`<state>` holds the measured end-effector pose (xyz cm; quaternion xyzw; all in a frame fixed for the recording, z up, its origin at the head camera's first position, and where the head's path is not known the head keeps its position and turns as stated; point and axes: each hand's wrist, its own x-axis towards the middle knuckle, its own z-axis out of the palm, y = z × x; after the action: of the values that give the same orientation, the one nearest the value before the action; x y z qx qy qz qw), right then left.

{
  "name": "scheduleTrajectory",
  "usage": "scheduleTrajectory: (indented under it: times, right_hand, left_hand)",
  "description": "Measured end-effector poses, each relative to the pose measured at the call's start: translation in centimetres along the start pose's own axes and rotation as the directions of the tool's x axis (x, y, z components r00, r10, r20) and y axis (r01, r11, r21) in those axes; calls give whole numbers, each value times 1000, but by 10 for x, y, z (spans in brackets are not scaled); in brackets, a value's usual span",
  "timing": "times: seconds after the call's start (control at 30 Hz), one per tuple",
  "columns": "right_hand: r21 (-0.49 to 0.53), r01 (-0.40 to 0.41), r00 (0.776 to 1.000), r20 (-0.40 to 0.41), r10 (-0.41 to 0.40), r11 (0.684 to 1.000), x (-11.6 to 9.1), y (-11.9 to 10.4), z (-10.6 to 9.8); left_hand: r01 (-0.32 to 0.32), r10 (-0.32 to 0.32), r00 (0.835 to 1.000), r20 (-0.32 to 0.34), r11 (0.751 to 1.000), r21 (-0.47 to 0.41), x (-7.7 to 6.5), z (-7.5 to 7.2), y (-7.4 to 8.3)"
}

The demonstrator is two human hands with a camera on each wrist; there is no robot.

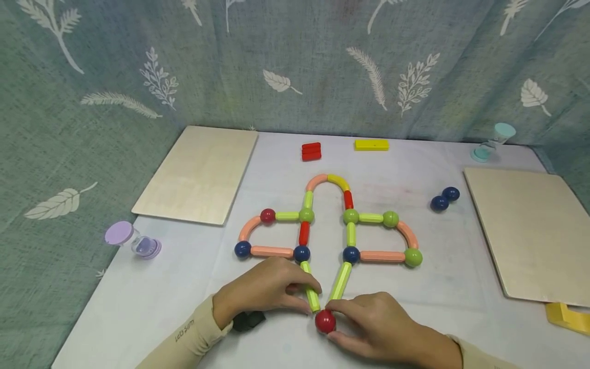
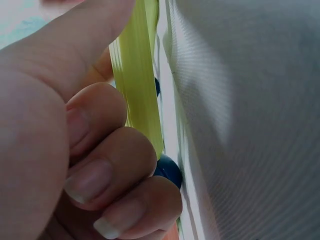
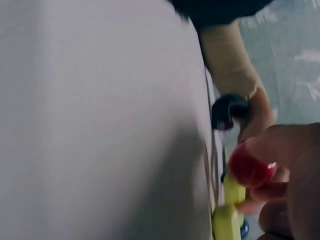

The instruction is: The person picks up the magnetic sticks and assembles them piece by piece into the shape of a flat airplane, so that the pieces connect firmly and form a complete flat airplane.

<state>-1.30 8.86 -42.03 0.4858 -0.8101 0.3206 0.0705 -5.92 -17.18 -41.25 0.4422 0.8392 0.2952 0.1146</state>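
Observation:
My left hand (image 1: 269, 284) pinches a yellow-green rod (image 1: 312, 299) between thumb and forefinger; the left wrist view shows this rod (image 2: 136, 80) close up, its far end at a blue ball (image 2: 169, 171). My right hand (image 1: 380, 325) grips a red ball (image 1: 325, 322) by thumb and fingertips, just below the rods' near ends. A second yellow-green rod (image 1: 341, 281) slants down from a blue ball (image 1: 351, 254) toward the red one. Beyond the hands lies a flat figure of rods and balls, with an arch (image 1: 318, 181) on top and a side loop (image 1: 250, 227) on either side.
Two blue balls (image 1: 440, 203) sit at right. Red rods (image 1: 311, 151) and yellow rods (image 1: 371, 145) lie at the back. Wooden boards (image 1: 198, 174) (image 1: 530, 230) flank the figure. A purple sandglass (image 1: 133, 240) and a teal sandglass (image 1: 493, 142) stand aside; a yellow block (image 1: 568, 318) is at far right.

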Motion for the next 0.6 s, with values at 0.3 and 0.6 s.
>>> scheduleTrajectory:
  times: [0.3,0.6]
  right_hand:
    - [-55,29,998,55,-26,998,9,-2,15]
    - [-66,6,999,40,-3,998,8,2,11]
  left_hand:
    - [-3,3,1000,1,1000,0,-1,-3,-1]
    - [11,-11,1000,10,1000,-4,-3,-4,-1]
